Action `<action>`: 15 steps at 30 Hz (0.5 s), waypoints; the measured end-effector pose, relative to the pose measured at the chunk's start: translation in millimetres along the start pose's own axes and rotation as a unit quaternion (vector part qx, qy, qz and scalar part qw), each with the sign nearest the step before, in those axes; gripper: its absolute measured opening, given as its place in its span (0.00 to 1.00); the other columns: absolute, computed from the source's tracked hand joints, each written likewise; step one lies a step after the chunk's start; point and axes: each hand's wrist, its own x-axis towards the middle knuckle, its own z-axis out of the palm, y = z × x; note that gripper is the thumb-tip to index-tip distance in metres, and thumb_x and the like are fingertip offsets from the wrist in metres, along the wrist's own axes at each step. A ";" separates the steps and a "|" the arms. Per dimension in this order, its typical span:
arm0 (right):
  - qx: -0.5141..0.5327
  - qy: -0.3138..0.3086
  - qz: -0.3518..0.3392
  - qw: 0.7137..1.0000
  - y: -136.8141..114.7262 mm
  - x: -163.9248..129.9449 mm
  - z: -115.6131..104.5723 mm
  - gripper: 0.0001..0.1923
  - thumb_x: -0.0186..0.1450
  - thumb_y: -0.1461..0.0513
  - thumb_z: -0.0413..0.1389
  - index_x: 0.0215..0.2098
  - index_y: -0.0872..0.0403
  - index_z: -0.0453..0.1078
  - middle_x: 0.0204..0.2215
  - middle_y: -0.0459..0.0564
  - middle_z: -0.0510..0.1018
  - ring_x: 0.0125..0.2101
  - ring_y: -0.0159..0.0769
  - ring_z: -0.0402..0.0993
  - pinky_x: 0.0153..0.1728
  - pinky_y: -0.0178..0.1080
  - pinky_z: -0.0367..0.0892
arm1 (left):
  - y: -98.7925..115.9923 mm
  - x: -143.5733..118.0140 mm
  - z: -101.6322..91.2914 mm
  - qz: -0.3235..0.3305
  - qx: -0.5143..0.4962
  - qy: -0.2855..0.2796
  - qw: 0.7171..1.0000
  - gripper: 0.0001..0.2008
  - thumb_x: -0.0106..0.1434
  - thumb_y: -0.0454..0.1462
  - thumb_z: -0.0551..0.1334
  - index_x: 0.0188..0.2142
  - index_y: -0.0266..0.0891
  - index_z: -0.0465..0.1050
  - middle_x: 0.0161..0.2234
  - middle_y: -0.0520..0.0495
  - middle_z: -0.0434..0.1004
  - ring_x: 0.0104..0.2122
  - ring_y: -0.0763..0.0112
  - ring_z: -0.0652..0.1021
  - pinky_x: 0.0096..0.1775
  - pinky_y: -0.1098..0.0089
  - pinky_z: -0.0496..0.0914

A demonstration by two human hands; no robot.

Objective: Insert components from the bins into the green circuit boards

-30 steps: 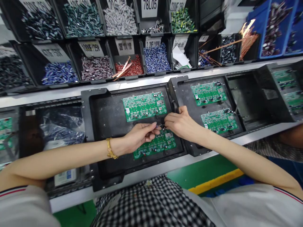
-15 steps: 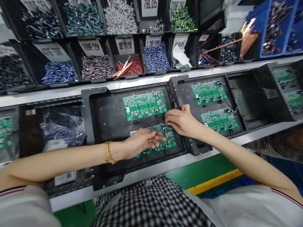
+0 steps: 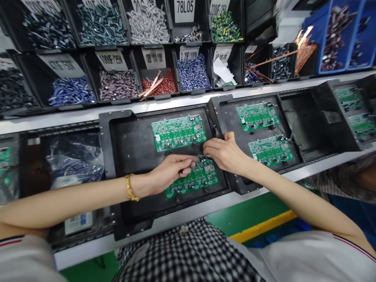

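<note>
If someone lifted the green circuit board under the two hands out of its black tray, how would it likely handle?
The near circuit board looks like a thin flat panel, so probably stiff and light. Small parts stand up from its face, so gripping there could bend them. It sits recessed in the black tray, so a push likely would not slide it.

Both bare forearms reach in from the lower corners to mid-frame. The left hand [image 3: 169,172] has its fingers pinched together; the right hand [image 3: 225,152] lies curled, knuckles up, fingertips nearly meeting the left's.
</note>
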 end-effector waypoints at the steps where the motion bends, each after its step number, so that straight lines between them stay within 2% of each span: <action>1: -0.002 -0.001 0.001 1.000 -0.4 0.3 0.3 0.14 0.63 0.72 0.43 0.33 0.56 0.69 0.36 0.48 0.77 0.38 0.36 0.68 0.35 0.40 0.41 | 1.0 0.5 0.1 0.002 0.008 0.005 1.000 0.08 0.59 0.31 0.63 0.38 0.28 0.76 0.30 0.47 0.68 0.23 0.82 0.61 0.26 0.75 0.54; 4: -0.014 -0.008 -0.001 1.000 -1.5 1.4 1.4 0.13 0.63 0.73 0.44 0.33 0.57 0.69 0.36 0.49 0.77 0.39 0.37 0.68 0.35 0.40 0.41 | 5.4 3.7 -2.2 0.010 0.032 0.014 0.999 0.06 0.61 0.31 0.61 0.34 0.27 0.75 0.28 0.48 0.69 0.20 0.84 0.60 0.23 0.76 0.51; 8: -0.012 -0.033 0.003 0.999 -2.7 3.9 -1.6 0.13 0.63 0.72 0.45 0.33 0.58 0.70 0.36 0.51 0.78 0.40 0.39 0.68 0.37 0.41 0.43 | 8.4 8.8 -8.2 0.006 0.030 0.016 0.999 0.11 0.64 0.36 0.60 0.31 0.27 0.74 0.24 0.49 0.66 0.18 0.84 0.59 0.21 0.77 0.50; 11: 0.059 -0.032 0.028 0.997 -8.4 8.4 -11.1 0.12 0.66 0.69 0.46 0.34 0.57 0.72 0.36 0.51 0.78 0.37 0.37 0.70 0.37 0.41 0.44 | 3.4 9.6 -7.9 0.011 0.023 0.008 1.000 0.14 0.64 0.39 0.59 0.31 0.27 0.73 0.22 0.51 0.63 0.18 0.84 0.59 0.21 0.77 0.51; 15: 0.189 0.021 0.045 0.981 -21.9 24.2 -29.2 0.09 0.66 0.63 0.49 0.36 0.55 0.72 0.35 0.48 0.79 0.34 0.33 0.72 0.37 0.40 0.46 | 2.3 7.3 -3.8 0.028 0.019 -0.017 0.999 0.15 0.63 0.40 0.60 0.25 0.29 0.70 0.23 0.50 0.65 0.18 0.83 0.59 0.22 0.77 0.52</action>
